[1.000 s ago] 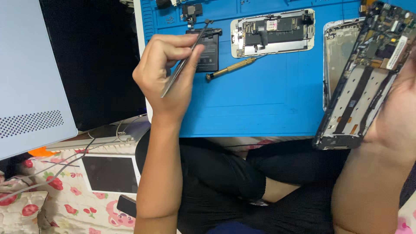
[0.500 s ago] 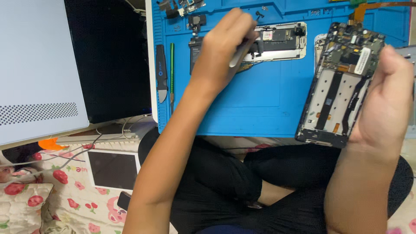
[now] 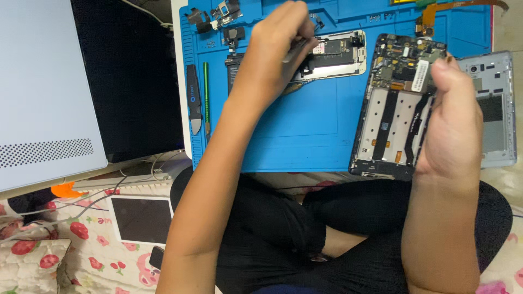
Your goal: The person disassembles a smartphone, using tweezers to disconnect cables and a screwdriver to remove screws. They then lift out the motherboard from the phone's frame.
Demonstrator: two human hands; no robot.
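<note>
My right hand (image 3: pixel 452 125) holds an opened phone frame (image 3: pixel 395 106) upright over the right part of the blue work mat (image 3: pixel 305 136), its circuit boards and flex cables showing. My left hand (image 3: pixel 275 51) is stretched out over the mat's upper middle and grips metal tweezers (image 3: pixel 297 50). The tweezer tips are over a second stripped phone body (image 3: pixel 338 54) that lies flat on the mat. A dark rectangular part lies partly hidden under my left wrist.
A grey rear phone cover (image 3: pixel 490 109) lies at the mat's right edge. A black pry tool (image 3: pixel 193 100) and a green stick (image 3: pixel 206 98) rest on the mat's left strip, small parts along its top. A grey case (image 3: pixel 43 92) stands at left, a tablet (image 3: pixel 141 219) on flowered cloth below.
My left hand has moved right and farther out with the tweezers, from the dark part to the stripped phone body. The phone frame in my right hand has shifted left, into fuller view.
</note>
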